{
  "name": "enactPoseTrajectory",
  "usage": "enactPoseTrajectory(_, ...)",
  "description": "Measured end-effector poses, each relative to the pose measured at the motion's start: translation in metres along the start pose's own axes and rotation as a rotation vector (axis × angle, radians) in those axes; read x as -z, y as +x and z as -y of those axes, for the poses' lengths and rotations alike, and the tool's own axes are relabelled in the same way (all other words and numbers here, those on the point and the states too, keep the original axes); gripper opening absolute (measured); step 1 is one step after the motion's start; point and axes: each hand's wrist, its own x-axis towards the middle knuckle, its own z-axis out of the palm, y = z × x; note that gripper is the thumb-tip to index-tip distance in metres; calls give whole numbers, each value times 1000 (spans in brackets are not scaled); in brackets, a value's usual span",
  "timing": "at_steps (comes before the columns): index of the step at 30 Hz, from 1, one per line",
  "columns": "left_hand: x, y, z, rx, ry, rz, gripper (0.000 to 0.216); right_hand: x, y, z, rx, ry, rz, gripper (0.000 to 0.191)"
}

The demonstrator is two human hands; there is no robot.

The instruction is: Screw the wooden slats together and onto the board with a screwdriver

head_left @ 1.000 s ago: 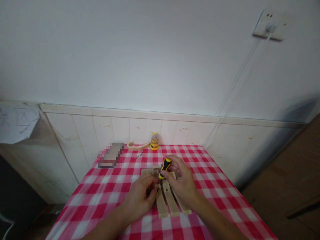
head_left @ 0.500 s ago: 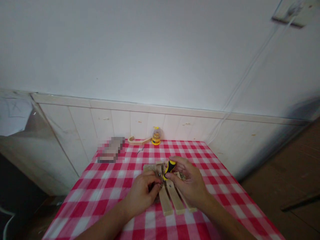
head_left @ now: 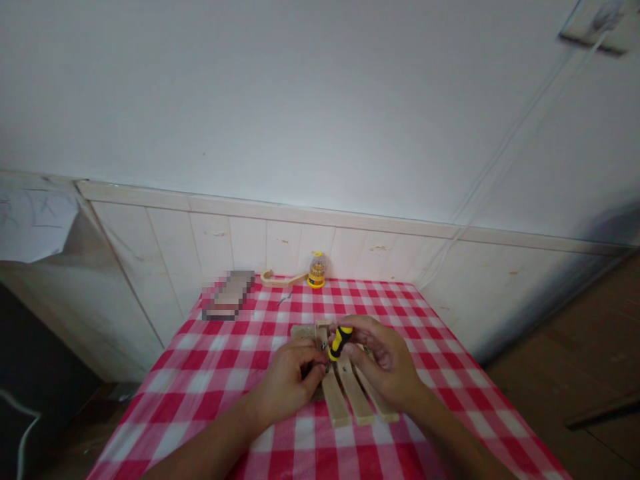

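My right hand [head_left: 387, 363] grips a short yellow-and-black screwdriver [head_left: 341, 343] by its handle, tilted with its lower end toward the wood. Under both hands lies a wooden piece with several pale slats [head_left: 356, 393] that point toward me. Small dark screw spots show on the slats. My left hand [head_left: 290, 380] is closed, thumb and fingertips pinched together beside the screwdriver's lower end. What those fingertips hold, if anything, is hidden. The screwdriver's tip cannot be made out.
A red-and-white checked cloth [head_left: 240, 373] covers the table. Along the back edge stand a yellow-capped bit container [head_left: 317, 270] and a curved wooden piece [head_left: 283, 280]. A small metal item [head_left: 285, 299] lies before them. At back left is a blurred-out flat object [head_left: 230, 295].
The camera view has shifted slightly, moving the scene a little to the right. The screwdriver's handle has turned between my right fingers. My left hand stays pinched in the same place.
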Motion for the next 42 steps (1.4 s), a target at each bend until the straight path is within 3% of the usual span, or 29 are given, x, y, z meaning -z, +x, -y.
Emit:
enactPoseTrajectory(4,0,0,1,-3,15,5,19,-2,1,-3,-26,-10,-42,32)
enactPoseTrajectory(11,-2,0,4,4,7,2,19,-2,1,1,45,-228,-78,32)
enactPoseTrajectory(24,-2,0,4,23,2,10,20,-8,2,-3,16,-150,-172,26)
enactPoseTrajectory(29,-2,-1,4,25,-11,-1,18,-9,1,1,33,-92,-138,27)
enactPoseTrajectory(38,-1,4,4,88,-27,-165,11,-8,0,1,2,-104,-94,43)
enactPoseTrajectory(42,-1,5,3,103,4,-197,13,-6,1,-1,30,-167,-75,38)
